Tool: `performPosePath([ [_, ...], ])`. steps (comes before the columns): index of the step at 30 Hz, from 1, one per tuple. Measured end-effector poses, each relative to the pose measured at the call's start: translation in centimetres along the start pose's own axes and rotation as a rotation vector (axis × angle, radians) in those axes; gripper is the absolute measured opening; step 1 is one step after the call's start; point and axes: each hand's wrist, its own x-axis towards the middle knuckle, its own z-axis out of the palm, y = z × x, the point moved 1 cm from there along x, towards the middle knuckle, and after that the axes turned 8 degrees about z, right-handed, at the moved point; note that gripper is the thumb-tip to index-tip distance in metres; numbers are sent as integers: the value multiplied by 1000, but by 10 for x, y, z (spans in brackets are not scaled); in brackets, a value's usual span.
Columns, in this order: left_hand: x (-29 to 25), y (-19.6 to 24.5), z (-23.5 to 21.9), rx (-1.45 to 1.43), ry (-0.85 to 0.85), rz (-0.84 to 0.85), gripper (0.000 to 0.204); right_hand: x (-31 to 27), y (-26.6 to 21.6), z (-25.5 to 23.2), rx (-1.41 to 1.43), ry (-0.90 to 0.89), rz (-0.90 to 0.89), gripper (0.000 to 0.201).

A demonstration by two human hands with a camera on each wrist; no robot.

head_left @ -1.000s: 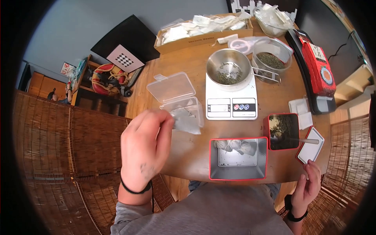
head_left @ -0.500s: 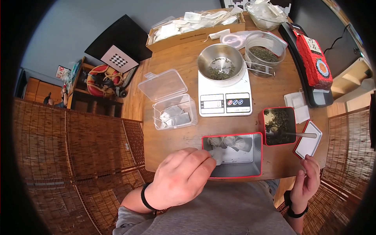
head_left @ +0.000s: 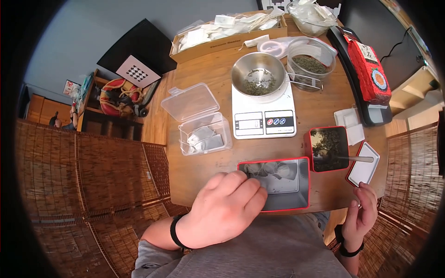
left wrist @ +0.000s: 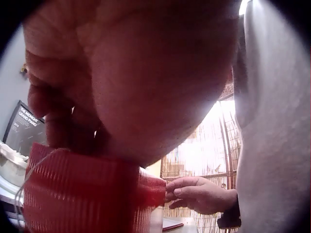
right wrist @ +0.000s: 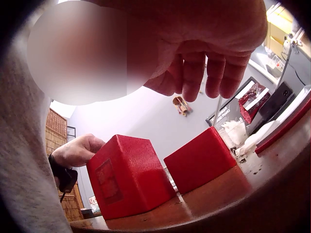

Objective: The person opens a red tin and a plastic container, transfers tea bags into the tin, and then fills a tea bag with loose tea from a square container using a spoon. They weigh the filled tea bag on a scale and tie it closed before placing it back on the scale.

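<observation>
The left hand reaches over the left rim of a red-edged tin, its curled fingertips hidden inside. Round tea bags lie along the tin's back; whether the fingers pinch one is hidden. In the left wrist view, a thread hangs over the red tin beneath the left hand. The right hand has loosely bent fingers near a tin lid; in the right wrist view, its fingers hang apart above the smaller red tin, holding nothing visible.
A smaller tin of dark leaves holds a spoon. Behind are a scale bearing a metal pan, and a leaf tub. An open plastic box with flat bags stands left; a cardboard box sits at the back.
From above the plastic box, the left hand has moved to the red tin with a tea bag, now out of sight. The right hand has barely moved.
</observation>
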Motion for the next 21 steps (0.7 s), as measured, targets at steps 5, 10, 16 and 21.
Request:
performPosePath([
  [5, 4, -5, -19, -53, 35, -139, 19, 1, 3, -1, -2, -5, -3, 28],
  [10, -17, -45, -34, 133, 181, -444, 11, -1, 7, -1, -1, -2, 28, 27],
  [16, -47, -86, -10, 158, 107, -641, 10, 2, 6, 2, 29, -6, 57, 27],
  [21, -48, -102, 6, 148, 16, -708, 19, 2, 4, 2, 11, -12, 46, 27],
])
